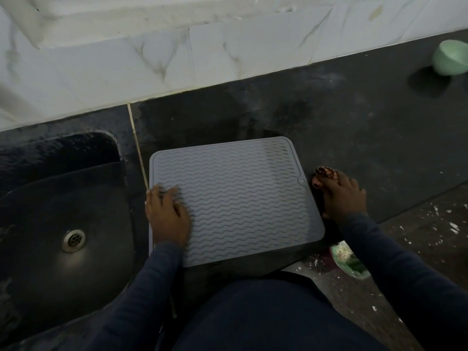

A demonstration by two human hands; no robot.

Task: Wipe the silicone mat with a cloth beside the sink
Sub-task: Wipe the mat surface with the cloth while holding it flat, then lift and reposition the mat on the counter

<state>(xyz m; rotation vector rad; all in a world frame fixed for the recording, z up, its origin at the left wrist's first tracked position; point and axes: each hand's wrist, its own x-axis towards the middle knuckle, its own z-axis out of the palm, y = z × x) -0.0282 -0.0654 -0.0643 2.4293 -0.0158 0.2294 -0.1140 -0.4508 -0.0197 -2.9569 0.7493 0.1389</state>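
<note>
A grey silicone mat with wavy ridges lies flat on the dark countertop, just right of the sink. My left hand rests palm down on the mat's left edge, fingers spread, holding nothing. My right hand lies on the counter against the mat's right edge, fingers together and pointing away from me. No cloth shows in view.
A pale green bowl stands on the counter at the far right, near the white tiled wall. The sink has a metal drain. Below the counter edge, a speckled floor and a green-patterned object show.
</note>
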